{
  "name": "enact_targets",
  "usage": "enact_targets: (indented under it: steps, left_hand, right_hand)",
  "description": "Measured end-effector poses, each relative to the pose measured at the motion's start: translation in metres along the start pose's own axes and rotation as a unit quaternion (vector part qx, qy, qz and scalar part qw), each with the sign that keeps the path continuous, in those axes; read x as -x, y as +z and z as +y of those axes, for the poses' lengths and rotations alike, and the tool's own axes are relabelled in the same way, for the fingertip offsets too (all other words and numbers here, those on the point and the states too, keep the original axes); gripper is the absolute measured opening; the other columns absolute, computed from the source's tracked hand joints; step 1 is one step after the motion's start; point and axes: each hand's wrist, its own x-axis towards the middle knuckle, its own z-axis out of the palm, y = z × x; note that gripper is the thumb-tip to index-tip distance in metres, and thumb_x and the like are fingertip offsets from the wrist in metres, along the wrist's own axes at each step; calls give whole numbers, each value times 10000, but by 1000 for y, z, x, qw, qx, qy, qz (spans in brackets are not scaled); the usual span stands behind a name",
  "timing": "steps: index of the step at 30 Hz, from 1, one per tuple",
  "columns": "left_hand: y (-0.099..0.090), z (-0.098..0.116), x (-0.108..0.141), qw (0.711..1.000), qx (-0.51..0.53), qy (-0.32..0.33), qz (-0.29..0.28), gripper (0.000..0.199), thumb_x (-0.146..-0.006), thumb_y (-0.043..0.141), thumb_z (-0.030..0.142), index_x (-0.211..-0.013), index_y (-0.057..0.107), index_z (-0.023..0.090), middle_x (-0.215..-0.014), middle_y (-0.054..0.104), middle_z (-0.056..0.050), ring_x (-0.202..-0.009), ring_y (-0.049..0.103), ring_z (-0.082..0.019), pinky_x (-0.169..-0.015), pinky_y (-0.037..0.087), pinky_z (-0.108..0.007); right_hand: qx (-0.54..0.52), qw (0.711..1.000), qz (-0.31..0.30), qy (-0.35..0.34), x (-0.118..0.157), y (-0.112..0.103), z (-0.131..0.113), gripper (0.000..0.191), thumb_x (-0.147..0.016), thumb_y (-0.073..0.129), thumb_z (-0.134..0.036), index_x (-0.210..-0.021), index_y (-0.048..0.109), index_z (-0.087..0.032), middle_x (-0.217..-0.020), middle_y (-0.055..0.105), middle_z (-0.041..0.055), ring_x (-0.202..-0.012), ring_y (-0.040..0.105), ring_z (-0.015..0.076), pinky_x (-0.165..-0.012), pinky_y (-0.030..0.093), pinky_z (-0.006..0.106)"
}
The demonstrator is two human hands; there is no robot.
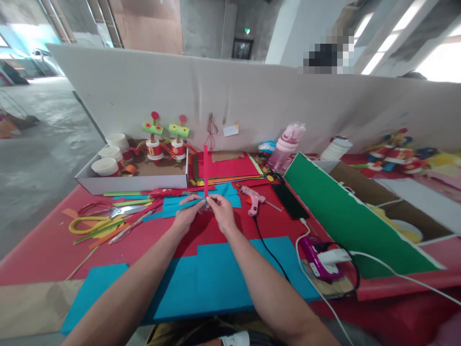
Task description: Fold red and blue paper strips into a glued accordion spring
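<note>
Near the middle of the red table [190, 237], my left hand [188, 209] is closed on a narrow blue paper strip [184, 206] that points to the left. My right hand [221, 209] pinches the lower end of a red strip [206, 168], which stands upright. The fingertips of both hands meet where the two strips come together; the joint itself is partly hidden. Blue paper pieces [230, 193] lie just behind the hands. A pink glue gun [253, 199] rests on the table to the right of my right hand.
Scissors [90, 225] and paper strips lie at the left. Behind them a white box [133, 183] holds cups and two paper figures. A phone [290, 201], purple power strip [321, 259] with cables and green panel [345, 216] stand right. Blue sheets [216, 274] lie under my forearms.
</note>
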Motion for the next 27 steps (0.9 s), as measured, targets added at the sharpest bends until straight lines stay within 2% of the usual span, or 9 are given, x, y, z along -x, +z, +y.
enact_targets:
  steps: [5, 11, 19, 27]
  left_hand:
    - [-2, -1, -2, 1000, -11, 10, 5, 216, -662, 741, 354, -729, 651, 169, -601, 603, 11, -513, 507, -104, -511, 387, -225]
    - [-2, -1, -2, 1000, -10, 4, 4, 219, -657, 742, 356, -728, 634, 178, -566, 581, 25, -503, 502, -107, -517, 392, -229]
    - [-5, -5, -4, 1000, -22, 3, 19, 237, -668, 740, 372, -715, 610, 179, -528, 552, 36, -488, 489, -104, -512, 372, -228]
    - [-4, -3, -4, 1000, -2, 15, 0, 239, -684, 734, 355, -672, 607, 153, -531, 554, 18, -495, 492, -105, -517, 370, -237]
  right_hand:
    - [-31, 999, -15, 39, -1, -2, -4, 317, -726, 629, -511, -769, 653, -198, -648, 615, -9, -612, 581, 144, -634, 500, 266]
    - [39, 999, -32, -11, -2, -5, -3, 268, -707, 663, -466, -785, 658, -209, -662, 635, -9, -625, 597, 164, -643, 503, 275]
    - [54, 997, -45, -8, -3, -6, 0, 228, -719, 640, -436, -768, 634, -214, -605, 620, -20, -588, 597, 165, -622, 484, 275]
    - [69, 996, -53, -13, -4, -6, 0, 219, -712, 642, -424, -738, 617, -207, -598, 620, -24, -579, 599, 158, -617, 481, 270]
